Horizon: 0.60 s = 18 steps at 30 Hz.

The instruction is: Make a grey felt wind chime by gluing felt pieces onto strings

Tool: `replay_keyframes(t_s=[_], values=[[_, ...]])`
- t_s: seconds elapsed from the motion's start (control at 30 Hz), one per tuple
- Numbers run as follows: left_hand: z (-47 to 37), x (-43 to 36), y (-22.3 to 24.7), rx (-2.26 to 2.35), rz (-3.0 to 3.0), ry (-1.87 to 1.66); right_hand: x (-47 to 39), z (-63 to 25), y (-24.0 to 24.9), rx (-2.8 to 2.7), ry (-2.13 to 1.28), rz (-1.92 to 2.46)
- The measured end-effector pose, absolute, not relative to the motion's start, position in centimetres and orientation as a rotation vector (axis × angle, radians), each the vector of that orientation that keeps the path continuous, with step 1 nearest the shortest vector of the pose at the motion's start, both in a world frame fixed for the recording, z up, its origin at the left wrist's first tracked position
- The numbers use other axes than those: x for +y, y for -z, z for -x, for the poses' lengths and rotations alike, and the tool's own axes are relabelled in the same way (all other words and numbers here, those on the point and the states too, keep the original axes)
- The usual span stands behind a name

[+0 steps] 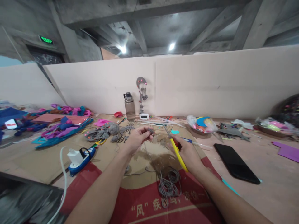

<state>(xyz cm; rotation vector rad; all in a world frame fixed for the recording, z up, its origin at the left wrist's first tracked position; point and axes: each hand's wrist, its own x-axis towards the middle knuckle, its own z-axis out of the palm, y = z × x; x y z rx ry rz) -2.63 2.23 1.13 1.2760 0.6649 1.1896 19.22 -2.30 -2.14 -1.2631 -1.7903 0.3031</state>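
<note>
Head view: the left hand (137,137) pinched a small grey piece (151,131) between thumb and fingertips, raised over the middle of the cardboard (137,181) that covered the desk (271,199) toward its near edge. Gripping it at the very fingertips probably left most of it in the wearer's sight. The right hand (188,152) was closed round the yellow handle of the scissors (177,155). Their blades slanted up toward the far edge, a hold that seemed to aim the points away from the wearer; whether the blades were parted could not be told.

Loops of grey cord (167,188) lay by the near edge, and a strand trailed below the left hand. Lying slack there, the cord likely had room to follow without tugging. A pile of grey pieces (98,134) sat left of the hands, presumably for easy reach. At the far edge, a water bottle (130,109) stood and an ornament (141,82) hung before the white partition (198,84), out of the working area. A phone (235,163) lay toward the right edge.

The pinched piece looked dull and soft, perhaps felt; fingers hid its outline.
</note>
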Motion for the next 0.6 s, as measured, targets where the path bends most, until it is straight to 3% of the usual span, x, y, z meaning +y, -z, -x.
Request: replay_keyframes(t_s=[0.3, 0.6], values=[[2.3, 2.3, -1.0, 0.541, -1.308, -1.248, -3.2, -17.7, 2.0, -1.787, -0.577, 1.069], [1.9, 2.4, 0.0, 0.567, -1.519, -1.193, -3.0, -17.4, 2.8, -1.959, -0.413, 1.192]])
